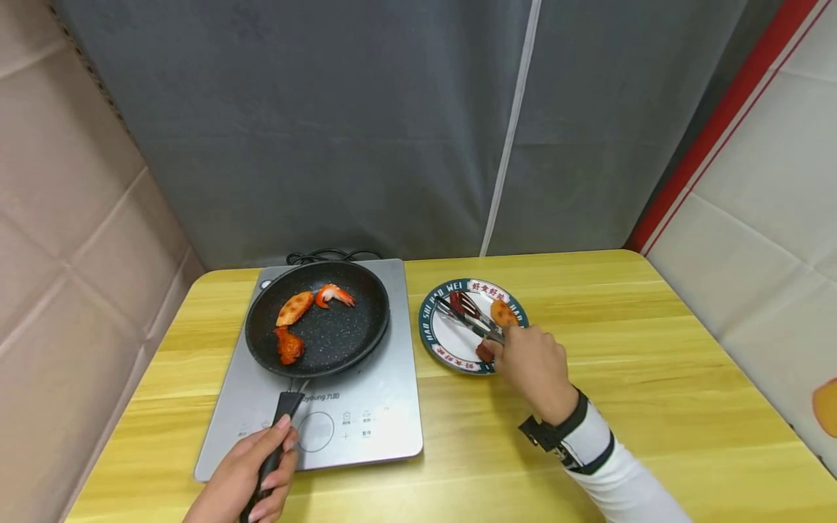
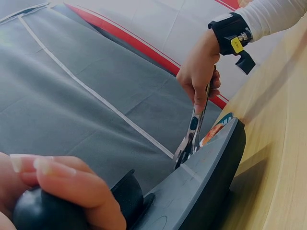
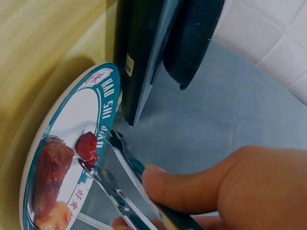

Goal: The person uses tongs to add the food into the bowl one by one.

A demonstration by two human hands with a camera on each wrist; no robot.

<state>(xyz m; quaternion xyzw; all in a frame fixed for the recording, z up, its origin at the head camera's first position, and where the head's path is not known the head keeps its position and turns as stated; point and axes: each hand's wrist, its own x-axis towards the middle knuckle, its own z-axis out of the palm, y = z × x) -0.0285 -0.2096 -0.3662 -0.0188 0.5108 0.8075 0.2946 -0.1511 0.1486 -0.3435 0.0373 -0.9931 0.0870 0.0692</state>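
My left hand (image 1: 245,468) grips the black handle (image 1: 285,407) of a frying pan (image 1: 343,338). In the pan lie an orange-brown oval food piece (image 1: 294,309), a shrimp (image 1: 335,294) and a reddish fried chicken piece (image 1: 289,346). With my right hand (image 1: 535,370) I hold metal tongs (image 1: 472,317) over a round plate (image 1: 428,330). The right wrist view has the parted tong tips on either side of a dark red food piece (image 3: 87,145); firm contact cannot be told. A brown meat piece (image 3: 52,167) and another orange-brown oval piece (image 1: 503,313) share the plate.
The pan sits on a silver induction cooktop (image 1: 386,428) on the left of the wooden table (image 1: 628,363). Behind the cooktop lies a black cable (image 1: 333,254). A grey curtain (image 1: 327,131) closes off the back, with pale padded walls (image 1: 85,240) at the sides.
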